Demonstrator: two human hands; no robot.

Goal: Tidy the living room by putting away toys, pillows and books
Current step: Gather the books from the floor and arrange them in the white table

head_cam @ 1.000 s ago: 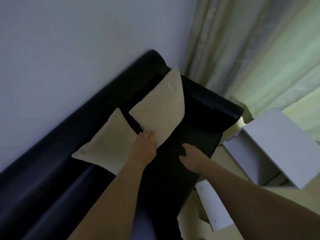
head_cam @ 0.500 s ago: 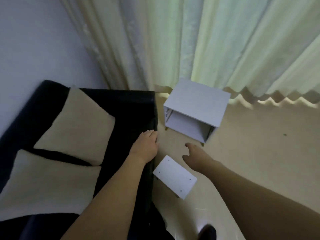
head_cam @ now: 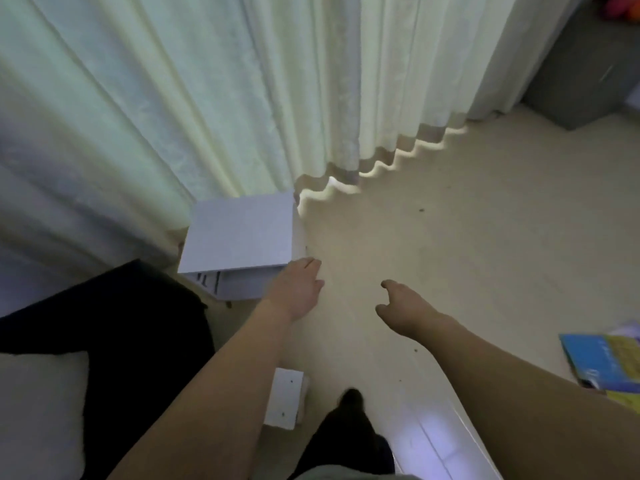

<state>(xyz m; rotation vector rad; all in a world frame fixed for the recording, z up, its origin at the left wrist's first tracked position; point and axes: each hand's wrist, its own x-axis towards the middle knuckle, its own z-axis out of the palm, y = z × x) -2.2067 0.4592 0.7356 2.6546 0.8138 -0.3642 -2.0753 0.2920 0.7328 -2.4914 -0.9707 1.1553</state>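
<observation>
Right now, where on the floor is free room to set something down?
Bare floor runs between the curtain hem, the white cabinet and the books. Crowded: the strip by the sofa, where a white panel lies.

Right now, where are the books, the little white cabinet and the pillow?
books (head_cam: 604,363): head view, on the blue cover at the right edge.
cabinet (head_cam: 240,233): head view, middle of its flat top.
pillow (head_cam: 38,410): head view, its pale face on the dark sofa, bottom left.
</observation>
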